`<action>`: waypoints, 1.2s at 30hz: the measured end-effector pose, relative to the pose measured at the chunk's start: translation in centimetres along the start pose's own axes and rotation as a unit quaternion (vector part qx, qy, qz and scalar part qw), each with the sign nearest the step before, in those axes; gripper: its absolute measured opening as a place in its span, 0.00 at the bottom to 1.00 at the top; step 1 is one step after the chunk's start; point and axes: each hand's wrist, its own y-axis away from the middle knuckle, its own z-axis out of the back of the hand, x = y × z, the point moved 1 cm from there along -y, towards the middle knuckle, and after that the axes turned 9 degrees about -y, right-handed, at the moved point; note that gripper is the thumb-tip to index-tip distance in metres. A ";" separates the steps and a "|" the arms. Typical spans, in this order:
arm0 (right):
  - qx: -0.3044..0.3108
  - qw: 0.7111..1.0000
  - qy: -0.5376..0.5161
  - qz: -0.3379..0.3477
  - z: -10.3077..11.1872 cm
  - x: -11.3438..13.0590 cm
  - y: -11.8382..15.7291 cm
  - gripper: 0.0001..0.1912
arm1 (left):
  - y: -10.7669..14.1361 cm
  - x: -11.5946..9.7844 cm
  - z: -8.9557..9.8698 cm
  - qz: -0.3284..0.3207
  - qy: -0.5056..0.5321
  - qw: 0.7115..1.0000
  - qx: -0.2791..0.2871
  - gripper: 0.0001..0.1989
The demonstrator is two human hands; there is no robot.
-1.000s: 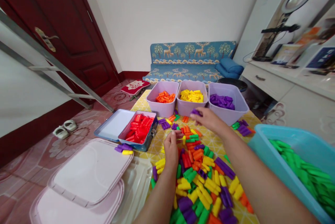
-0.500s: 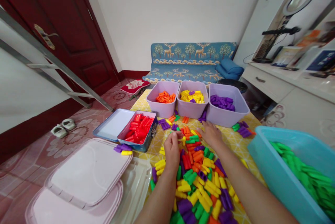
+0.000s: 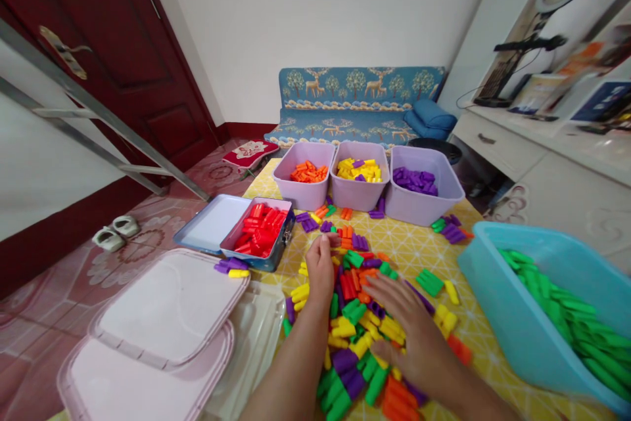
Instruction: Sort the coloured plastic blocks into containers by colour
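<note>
On a yellow patterned cloth lies a loose pile of short plastic tube-like pieces [image 3: 352, 312] in red, orange, yellow, green and purple. My left hand [image 3: 321, 266] rests at the pile's left edge, thumb up and fingers reaching right; its palm side is hidden. Over the right part of the pile my right hand [image 3: 411, 322] is spread with fingers apart, holding nothing I can see. Joined green pieces [image 3: 430, 282] and a yellow piece [image 3: 451, 292] lie to its right. A purple group [image 3: 360, 242] and an orange group [image 3: 346, 237] sit beyond the pile.
Lilac bins hold orange [image 3: 302, 194], yellow [image 3: 359, 196] and purple pieces [image 3: 424, 209]. At right stands a turquoise tub [image 3: 497, 289] with green pieces. A hinged tin [image 3: 282, 253] holds red ones. Pale lids [image 3: 167, 309] lie at left, with a few pieces on one.
My right hand has moved from the pile's far end back toward me and spread over its right side. Purple and green groups now show where that arm was. The view has shifted slightly.
</note>
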 end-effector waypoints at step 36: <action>-0.135 0.953 0.247 -0.116 0.7 -8.4 10.1 0.49 | 10.8 -6.0 11.6 -0.134 -0.580 0.702 0.390 0.63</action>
